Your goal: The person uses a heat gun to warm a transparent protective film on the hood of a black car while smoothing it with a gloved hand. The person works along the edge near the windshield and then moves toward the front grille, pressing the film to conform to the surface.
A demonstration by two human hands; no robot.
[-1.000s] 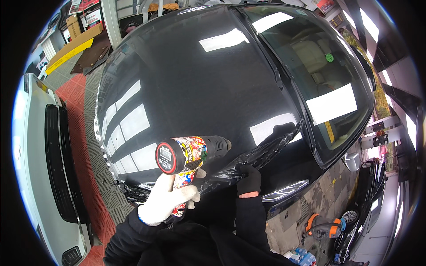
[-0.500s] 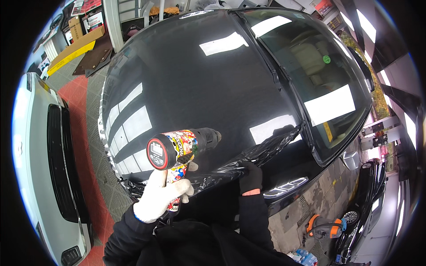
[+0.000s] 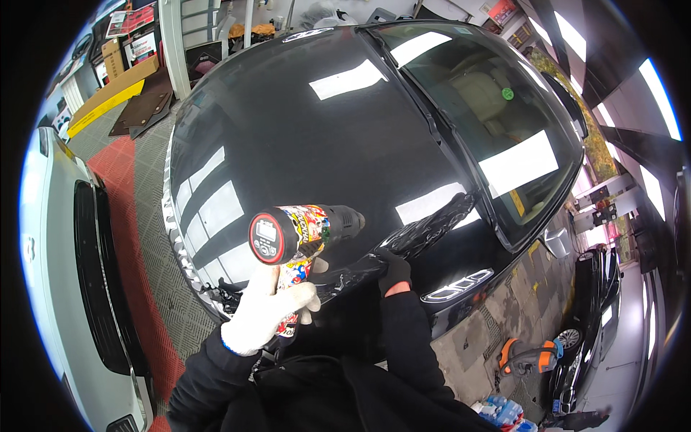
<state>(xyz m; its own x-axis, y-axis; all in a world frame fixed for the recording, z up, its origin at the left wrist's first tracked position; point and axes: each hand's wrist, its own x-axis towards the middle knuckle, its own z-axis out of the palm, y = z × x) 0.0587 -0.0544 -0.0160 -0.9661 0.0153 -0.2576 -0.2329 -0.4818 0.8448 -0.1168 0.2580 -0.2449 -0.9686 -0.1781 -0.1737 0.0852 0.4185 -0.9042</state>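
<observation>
Just beyond the gloved hands of a person in black sleeves, a glossy black car hood (image 3: 317, 144) spreads out beneath bright reflections of lights. The left hand (image 3: 268, 308), in a white glove, is wrapped around the handle of a heat gun (image 3: 311, 229), its barrel patterned in bright colors and its round, red-ringed display facing back over that hand. The tool's dark nozzle points to the right, above the hood and just beyond the right hand (image 3: 394, 273). That hand, in a black glove with a strip of bare wrist showing, is closed on the edge of a wrinkled black film (image 3: 432, 225), which runs from between the two hands, past the right one and up toward the windshield (image 3: 497, 129). A silver-trimmed vent (image 3: 458, 286) sits just right of the right hand. Well apart from the left hand, on its left, stands a white car (image 3: 56, 252) with a black grille; far to the right of the right hand, an orange-and-gray vacuum (image 3: 530, 358) rests on the paved floor (image 3: 461, 353) near another black car (image 3: 584, 331)
</observation>
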